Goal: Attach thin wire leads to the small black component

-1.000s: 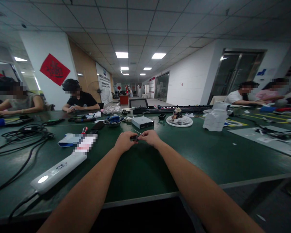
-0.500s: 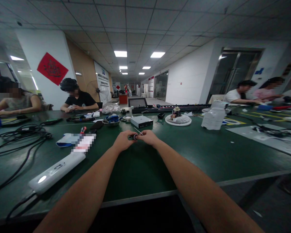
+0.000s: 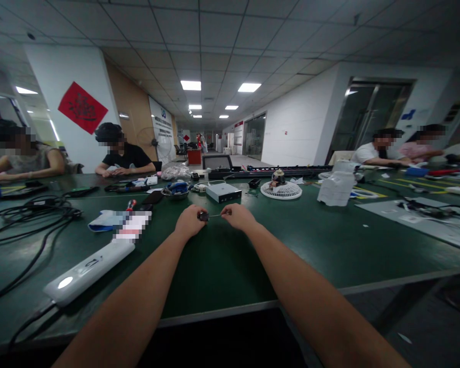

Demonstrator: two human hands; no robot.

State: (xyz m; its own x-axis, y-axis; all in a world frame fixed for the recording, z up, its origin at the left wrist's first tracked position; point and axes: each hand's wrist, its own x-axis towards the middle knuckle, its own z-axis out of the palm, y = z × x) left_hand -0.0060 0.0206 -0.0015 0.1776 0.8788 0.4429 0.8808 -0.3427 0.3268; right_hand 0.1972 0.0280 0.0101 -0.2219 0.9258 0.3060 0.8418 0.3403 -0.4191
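Both my arms reach out over the green table [image 3: 222, 266]. My left hand [image 3: 188, 222] is closed around a small dark round part [image 3: 203, 216]. My right hand [image 3: 237, 215] pinches the end of a thin rod or wire [image 3: 215, 215] that runs from that part to its fingers. The two hands are a short way apart, just above the table top. What the small part is I cannot make out.
A white power strip [image 3: 88, 271] with a lit switch lies at the left, black cables [image 3: 30, 214] beyond it. A grey box [image 3: 223, 192], a white fan grille [image 3: 281, 190] and a white bag [image 3: 337, 188] stand farther back. Other people sit along the far and side edges.
My hands have drawn apart: the right hand has moved to the right, and the thin rod now spans the gap between it and the dark part in the left hand.
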